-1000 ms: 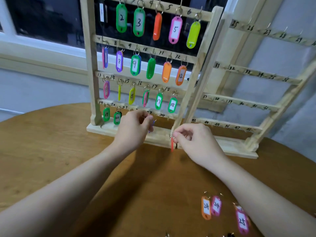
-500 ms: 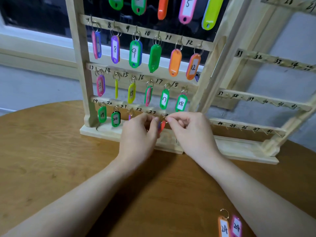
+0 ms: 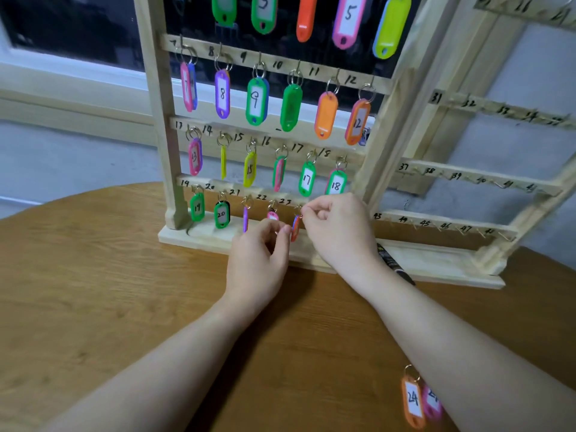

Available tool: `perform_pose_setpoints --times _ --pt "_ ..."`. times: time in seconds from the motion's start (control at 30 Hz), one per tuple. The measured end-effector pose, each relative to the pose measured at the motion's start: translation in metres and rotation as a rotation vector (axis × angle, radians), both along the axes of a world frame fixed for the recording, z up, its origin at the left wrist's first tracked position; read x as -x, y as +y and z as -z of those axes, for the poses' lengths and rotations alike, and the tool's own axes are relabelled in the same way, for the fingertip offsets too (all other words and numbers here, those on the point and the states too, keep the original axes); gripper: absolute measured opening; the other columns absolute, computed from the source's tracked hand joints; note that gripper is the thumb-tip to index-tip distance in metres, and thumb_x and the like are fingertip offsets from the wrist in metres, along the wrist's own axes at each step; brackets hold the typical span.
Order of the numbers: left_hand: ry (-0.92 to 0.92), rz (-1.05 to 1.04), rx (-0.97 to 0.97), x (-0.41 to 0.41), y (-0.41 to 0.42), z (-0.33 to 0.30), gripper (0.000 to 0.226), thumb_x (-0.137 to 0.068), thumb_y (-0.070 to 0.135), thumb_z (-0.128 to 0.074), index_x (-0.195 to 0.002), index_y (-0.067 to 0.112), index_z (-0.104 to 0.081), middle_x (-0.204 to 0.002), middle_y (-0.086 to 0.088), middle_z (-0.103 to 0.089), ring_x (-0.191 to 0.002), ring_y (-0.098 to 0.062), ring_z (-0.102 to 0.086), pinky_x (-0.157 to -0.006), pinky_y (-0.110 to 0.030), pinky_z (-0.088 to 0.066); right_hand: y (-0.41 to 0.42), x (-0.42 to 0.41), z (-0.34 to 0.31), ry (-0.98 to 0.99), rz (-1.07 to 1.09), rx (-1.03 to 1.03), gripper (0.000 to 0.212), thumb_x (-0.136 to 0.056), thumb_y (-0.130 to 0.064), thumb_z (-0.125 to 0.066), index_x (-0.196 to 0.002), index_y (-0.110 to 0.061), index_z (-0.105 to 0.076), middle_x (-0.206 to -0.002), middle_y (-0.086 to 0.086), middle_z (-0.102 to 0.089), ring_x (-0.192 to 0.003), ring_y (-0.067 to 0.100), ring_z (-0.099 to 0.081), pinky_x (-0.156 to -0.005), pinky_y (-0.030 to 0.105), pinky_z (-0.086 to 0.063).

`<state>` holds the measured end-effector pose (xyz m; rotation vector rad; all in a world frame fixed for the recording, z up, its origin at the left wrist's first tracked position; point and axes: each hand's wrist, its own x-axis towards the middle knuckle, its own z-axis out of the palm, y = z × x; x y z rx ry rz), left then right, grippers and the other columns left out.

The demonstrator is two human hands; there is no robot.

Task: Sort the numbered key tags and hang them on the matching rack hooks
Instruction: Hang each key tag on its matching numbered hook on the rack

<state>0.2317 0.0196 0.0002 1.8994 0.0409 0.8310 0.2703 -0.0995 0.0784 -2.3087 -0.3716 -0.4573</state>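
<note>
The wooden rack (image 3: 162,126) stands on the table with numbered tags on its hooks. On its bottom rail hang green tags 19 (image 3: 197,207) and 20 (image 3: 222,215), a purple tag (image 3: 245,219), and a pink tag (image 3: 272,215) under 22. My left hand (image 3: 258,260) curls round the pink tag's lower part, which is hidden by my fingers. Right beside it, my right hand (image 3: 336,232) pinches the ring of an orange-red tag (image 3: 295,228) at the hook under 23. An orange tag 24 (image 3: 413,400) and another pink tag (image 3: 433,402) lie loose by my right forearm.
A second rack section (image 3: 486,179) angles off to the right, with rails numbered from 31 to the forties and bare hooks. A black marker (image 3: 394,263) lies on the rack base behind my right wrist. The round wooden table (image 3: 93,291) sits against a window wall.
My right hand has lifted the orange-red tag from the rack base up to the bottom rail. My left hand stayed at that rail. The view has moved closer.
</note>
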Motion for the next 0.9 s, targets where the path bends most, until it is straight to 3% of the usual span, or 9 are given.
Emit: perform_pose_setpoints --times 0.13,0.23,0.37,0.5,0.6,0.67,0.83,0.9 --pt "-0.015 -0.019 -0.04 0.002 -0.001 0.0 0.015 -0.096 0.022 -0.063 -0.083 0.02 -0.069 -0.051 0.01 -0.052 -0.047 -0.008 -0.044 -0.051 -0.03 -0.035 -0.003 0.004 0.0 0.024 0.0 0.09 0.021 -0.087 -0.024 -0.061 -0.069 -0.021 -0.073 -0.052 -0.004 -0.064 -0.058 0.016 -0.063 -0.065 0.033 -0.058" --pt "-0.015 -0.02 -0.047 0.002 0.0 0.0 0.016 -0.095 0.027 -0.061 -0.083 0.021 -0.069 -0.052 0.006 -0.052 -0.047 -0.009 -0.044 -0.051 -0.032 -0.037 -0.013 0.014 -0.001 0.16 -0.068 0.075 0.027 -0.091 -0.021 -0.062 -0.065 -0.022 -0.07 -0.053 -0.008 -0.068 -0.044 0.006 -0.059 -0.06 0.032 -0.058" --pt "-0.033 0.045 -0.033 0.003 -0.001 -0.001 0.01 -0.096 0.023 -0.06 -0.086 0.024 -0.062 -0.051 0.008 -0.046 -0.048 -0.01 -0.042 -0.052 -0.03 -0.033 -0.054 0.044 -0.002 0.221 -0.022 0.047 0.024 -0.093 -0.019 -0.065 -0.071 -0.02 -0.073 -0.053 -0.005 -0.068 -0.04 0.006 -0.055 -0.051 0.025 -0.047" --pt "-0.068 0.145 -0.22 0.01 -0.004 -0.006 0.003 -0.093 0.021 -0.059 -0.089 0.02 -0.059 -0.05 0.01 -0.04 -0.049 -0.006 -0.042 -0.053 -0.03 -0.034 -0.099 0.072 -0.003 0.378 0.071 0.083 0.019 -0.092 -0.021 -0.07 -0.074 -0.017 -0.075 -0.05 0.006 -0.061 -0.049 0.026 -0.057 -0.048 0.024 -0.038" --pt "-0.006 0.34 -0.368 0.017 -0.008 -0.009 0.006 -0.093 0.019 -0.063 -0.092 0.024 -0.059 -0.053 0.011 -0.047 -0.052 -0.004 -0.045 -0.055 -0.024 -0.032 -0.122 0.09 -0.007 0.42 0.137 0.114 0.016 -0.091 -0.019 -0.072 -0.076 -0.014 -0.076 -0.041 -0.007 -0.047 -0.038 0.006 -0.039 -0.041 0.014 -0.028" --pt "0.031 0.448 -0.404 0.017 -0.012 -0.012 0.01 -0.093 0.017 -0.063 -0.095 0.026 -0.061 -0.058 0.016 -0.051 -0.053 -0.004 -0.046 -0.056 -0.022 -0.034 -0.133 0.103 -0.006 0.411 0.204 0.155 0.014 -0.09 -0.021 -0.071 -0.078 -0.018 -0.077 -0.043 -0.01 -0.049 -0.043 0.003 -0.042 -0.044 0.014 -0.03" --pt "0.181 0.763 -0.454 0.028 -0.047 -0.015 0.012 -0.093 0.027 -0.062 -0.102 0.033 -0.068 -0.081 0.017 -0.065 -0.075 -0.004 -0.061 -0.074 -0.032 -0.052 -0.159 0.131 0.005 0.551 0.284 0.35 0.005 -0.091 -0.033 -0.072 -0.094 -0.03 -0.074 -0.08 -0.013 -0.068 -0.076 0.006 -0.064 -0.075 0.035 -0.058" --pt "0.224 0.922 -0.486 0.035 -0.065 -0.014 0.016 -0.095 0.033 -0.065 -0.11 0.033 -0.07 -0.082 0.012 -0.064 -0.076 -0.007 -0.06 -0.075 -0.031 -0.05 -0.167 0.14 0.011 0.524 0.333 0.382 0.011 -0.092 -0.031 -0.072 -0.103 -0.029 -0.073 -0.08 -0.014 -0.067 -0.074 0.005 -0.063 -0.068 0.029 -0.055"
